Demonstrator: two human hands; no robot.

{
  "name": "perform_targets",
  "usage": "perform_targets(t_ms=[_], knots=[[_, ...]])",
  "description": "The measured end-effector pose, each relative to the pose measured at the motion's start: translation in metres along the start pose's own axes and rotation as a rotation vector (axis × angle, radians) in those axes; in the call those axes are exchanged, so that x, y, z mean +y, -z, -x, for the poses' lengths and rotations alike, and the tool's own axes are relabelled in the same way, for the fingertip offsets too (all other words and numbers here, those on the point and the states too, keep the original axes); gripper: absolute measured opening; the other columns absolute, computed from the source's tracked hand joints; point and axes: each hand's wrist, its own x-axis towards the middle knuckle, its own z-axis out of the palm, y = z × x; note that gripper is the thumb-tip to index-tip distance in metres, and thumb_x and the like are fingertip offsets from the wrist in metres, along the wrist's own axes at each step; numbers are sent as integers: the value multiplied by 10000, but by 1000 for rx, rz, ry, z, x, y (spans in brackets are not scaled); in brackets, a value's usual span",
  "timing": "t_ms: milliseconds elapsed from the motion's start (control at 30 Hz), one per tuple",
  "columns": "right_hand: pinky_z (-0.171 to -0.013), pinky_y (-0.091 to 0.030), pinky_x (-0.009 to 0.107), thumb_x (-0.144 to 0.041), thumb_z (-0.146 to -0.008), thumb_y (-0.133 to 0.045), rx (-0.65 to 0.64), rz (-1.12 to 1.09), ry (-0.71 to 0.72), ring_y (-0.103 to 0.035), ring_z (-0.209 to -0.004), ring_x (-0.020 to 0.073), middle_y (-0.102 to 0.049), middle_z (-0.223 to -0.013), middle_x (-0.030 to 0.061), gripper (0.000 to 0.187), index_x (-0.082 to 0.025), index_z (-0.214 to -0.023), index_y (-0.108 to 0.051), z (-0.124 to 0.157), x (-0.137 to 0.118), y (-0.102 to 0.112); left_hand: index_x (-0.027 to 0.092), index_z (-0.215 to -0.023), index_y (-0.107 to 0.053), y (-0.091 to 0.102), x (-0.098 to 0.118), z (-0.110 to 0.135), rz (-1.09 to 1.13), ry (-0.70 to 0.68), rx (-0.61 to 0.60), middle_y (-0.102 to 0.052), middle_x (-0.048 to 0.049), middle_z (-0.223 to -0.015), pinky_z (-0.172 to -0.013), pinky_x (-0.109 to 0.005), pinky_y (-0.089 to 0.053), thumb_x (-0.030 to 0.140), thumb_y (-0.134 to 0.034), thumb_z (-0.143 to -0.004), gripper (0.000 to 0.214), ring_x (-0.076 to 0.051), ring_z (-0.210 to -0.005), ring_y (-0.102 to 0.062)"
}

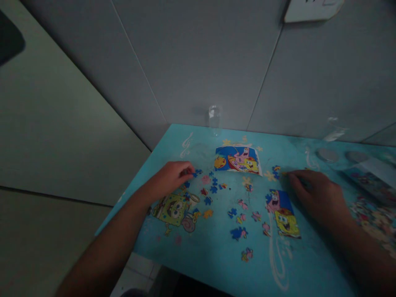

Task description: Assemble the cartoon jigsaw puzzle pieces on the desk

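My left hand (177, 176) is at the left of the table, its fingers curled closed on a small blue puzzle piece (194, 175). My right hand (317, 192) rests at the right, thumb and fingers pinched on a yellowish puzzle piece (284, 173); part of its grip is hidden. Just left of its fingertips lies a blue piece with stripes (276, 171). Below is a joined puzzle section (283, 214) showing a pink and a yellow cartoon figure. Loose blue pieces (213, 189) and pink pieces (242, 203) lie between my hands. A picture card (237, 160) stands behind them.
The turquoise tabletop (198, 247) carries a printed cartoon sponge (173, 209). A clear container (214, 119) stands at the back edge, another (334, 128) farther right. Round lids (328, 154), a second card (373, 179) and a pile of pieces (375, 222) are at the right. A wall (198, 62) rises behind.
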Motion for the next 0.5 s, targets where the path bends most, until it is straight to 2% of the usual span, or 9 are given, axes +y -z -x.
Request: perform_targets(t_ms=[133, 233, 333, 400, 500], knots=[[-891, -532, 435, -375, -1000, -487, 31, -63, 7, -698, -958, 296, -760, -1032, 120, 326, -175, -1028, -744, -1, -7, 2, 229, -1041, -709, -13, 22, -2, 174, 38, -6, -734, 6, -931, -689, -267, -480, 367, -616, -966, 183, -160, -799, -654], [-919, -519, 438, -343, -1008, -476, 34, -98, 9, -688, -972, 287, -760, -1038, 109, 308, -183, -1031, -738, -3, -12, 3, 244, -1061, -723, -30, 57, -12, 265, -5, -102, -740, 15, -917, -671, -258, -489, 364, -604, -979, 188, -149, -766, -661], [-899, -509, 412, -307, -1011, -474, 36, -119, 18, -680, -935, 269, -757, -991, 96, 289, -189, -1000, -737, -2, -16, 2, 249, -1036, -749, -51, 98, -35, 250, -174, -171, -744, 9, -925, -707, -271, -493, 302, -629, -957, 153, -142, -762, -654], [-892, -502, 404, -289, -1008, -483, 32, -138, 36, -676, -925, 264, -754, -977, 91, 273, -189, -987, -737, -1, -18, 0, 216, -999, -753, -67, 121, -55, 247, -233, -189, -746, -4, -886, -685, -273, -492, 243, -644, -928, 133, -138, -722, -650], [-881, -495, 400, -267, -1001, -503, 45, -178, 51, -672, -916, 260, -750, -968, 86, 245, -191, -980, -735, 0, -20, -3, 180, -975, -745, -88, 140, -82, 274, -264, -166, -750, -19, -870, -696, -269, -503, 167, -644, -900, 127, -140, -747, -673]])
